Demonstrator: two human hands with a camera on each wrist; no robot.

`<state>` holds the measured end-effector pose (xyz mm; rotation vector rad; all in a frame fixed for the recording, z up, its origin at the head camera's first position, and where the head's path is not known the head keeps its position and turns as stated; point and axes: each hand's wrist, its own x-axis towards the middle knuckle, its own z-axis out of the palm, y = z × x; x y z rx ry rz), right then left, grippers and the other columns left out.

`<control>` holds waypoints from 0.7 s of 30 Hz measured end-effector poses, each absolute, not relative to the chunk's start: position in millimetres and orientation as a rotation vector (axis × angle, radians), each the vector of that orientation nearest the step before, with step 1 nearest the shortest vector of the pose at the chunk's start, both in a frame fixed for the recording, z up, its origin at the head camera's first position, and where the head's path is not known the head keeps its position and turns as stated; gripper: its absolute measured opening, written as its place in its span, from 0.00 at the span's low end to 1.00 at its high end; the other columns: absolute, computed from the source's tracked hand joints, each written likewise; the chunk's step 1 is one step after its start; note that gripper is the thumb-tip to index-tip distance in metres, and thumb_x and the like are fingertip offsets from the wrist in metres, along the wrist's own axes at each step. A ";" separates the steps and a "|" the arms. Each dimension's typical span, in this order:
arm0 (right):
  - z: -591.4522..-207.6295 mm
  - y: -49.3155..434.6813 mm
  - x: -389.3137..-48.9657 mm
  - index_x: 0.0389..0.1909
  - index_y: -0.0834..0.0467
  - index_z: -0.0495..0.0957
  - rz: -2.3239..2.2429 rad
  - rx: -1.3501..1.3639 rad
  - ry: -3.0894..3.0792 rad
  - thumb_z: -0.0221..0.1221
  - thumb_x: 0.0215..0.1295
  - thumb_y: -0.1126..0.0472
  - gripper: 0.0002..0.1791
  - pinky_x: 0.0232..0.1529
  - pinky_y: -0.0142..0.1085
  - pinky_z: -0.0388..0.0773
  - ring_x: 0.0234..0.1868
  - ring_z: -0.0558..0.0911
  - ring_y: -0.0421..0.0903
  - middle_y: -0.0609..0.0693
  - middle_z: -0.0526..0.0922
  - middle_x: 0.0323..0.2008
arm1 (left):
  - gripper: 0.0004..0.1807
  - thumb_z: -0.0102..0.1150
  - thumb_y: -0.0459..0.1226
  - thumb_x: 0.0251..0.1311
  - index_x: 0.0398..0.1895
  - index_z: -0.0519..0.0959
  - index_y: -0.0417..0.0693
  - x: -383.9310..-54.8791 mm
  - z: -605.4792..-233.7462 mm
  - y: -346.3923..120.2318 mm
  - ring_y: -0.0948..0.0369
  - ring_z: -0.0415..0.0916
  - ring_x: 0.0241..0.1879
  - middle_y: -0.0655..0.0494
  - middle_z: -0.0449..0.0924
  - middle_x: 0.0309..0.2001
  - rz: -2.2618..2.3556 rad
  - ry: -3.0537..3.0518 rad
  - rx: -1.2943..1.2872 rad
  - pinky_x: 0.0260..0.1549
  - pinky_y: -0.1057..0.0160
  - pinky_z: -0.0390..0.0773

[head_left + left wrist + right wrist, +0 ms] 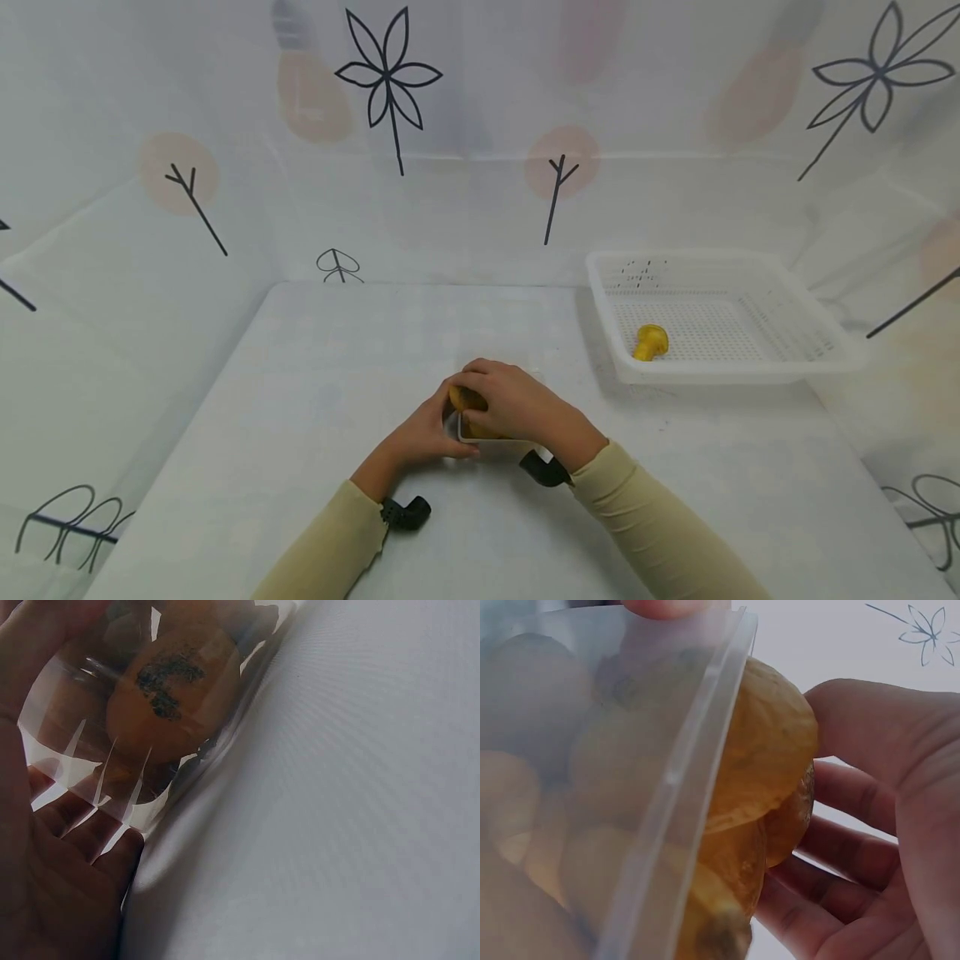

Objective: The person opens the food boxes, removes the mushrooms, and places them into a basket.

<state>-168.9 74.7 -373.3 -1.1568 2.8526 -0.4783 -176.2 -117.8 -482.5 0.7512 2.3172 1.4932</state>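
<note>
A clear plastic box (491, 441) filled with yellow-brown mushrooms (176, 697) is at the middle of the table. My left hand (422, 435) holds the box by its left side, thumb in front and fingers behind. Over the box's top, my right hand (519, 405) grips a mushroom (776, 742) that sticks out past the rim, with the thumb on its cap and the fingers around the far side. In the right wrist view, more mushrooms show hazily through the box wall. Most of the box's right part is hidden behind the right hand in the head view.
At the back right of the white table (322, 367) stands a white perforated basket (738, 372), with one yellow mushroom (651, 342) near its front left corner. Patterned white cloth (465, 208) hangs around the back and sides.
</note>
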 end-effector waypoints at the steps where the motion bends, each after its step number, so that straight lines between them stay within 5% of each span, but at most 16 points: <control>1: -373.0 75.2 -168.8 0.58 0.54 0.77 -0.479 -1.162 2.854 0.64 0.62 0.54 0.23 0.51 0.36 0.81 0.51 0.80 0.44 0.48 0.78 0.55 | 0.60 0.77 0.42 0.44 0.74 0.44 0.72 -176.2 -482.5 -117.8 0.66 0.55 0.72 0.68 0.56 0.72 1.493 2.312 0.753 0.71 0.50 0.61; 11: -365.2 82.8 -167.2 0.58 0.51 0.78 -0.567 -1.112 2.839 0.60 0.63 0.55 0.21 0.49 0.36 0.80 0.49 0.79 0.42 0.47 0.78 0.55 | 0.61 0.76 0.40 0.46 0.77 0.41 0.59 -173.4 -467.8 -116.6 0.65 0.47 0.76 0.62 0.48 0.76 1.457 2.274 0.751 0.73 0.55 0.57; 21: -357.8 91.8 -166.9 0.58 0.52 0.77 -0.576 -1.093 2.848 0.62 0.63 0.55 0.21 0.57 0.40 0.78 0.56 0.78 0.45 0.47 0.78 0.57 | 0.60 0.78 0.46 0.42 0.74 0.45 0.72 -178.9 -482.9 -117.0 0.68 0.50 0.74 0.70 0.50 0.74 1.491 2.305 0.754 0.73 0.57 0.56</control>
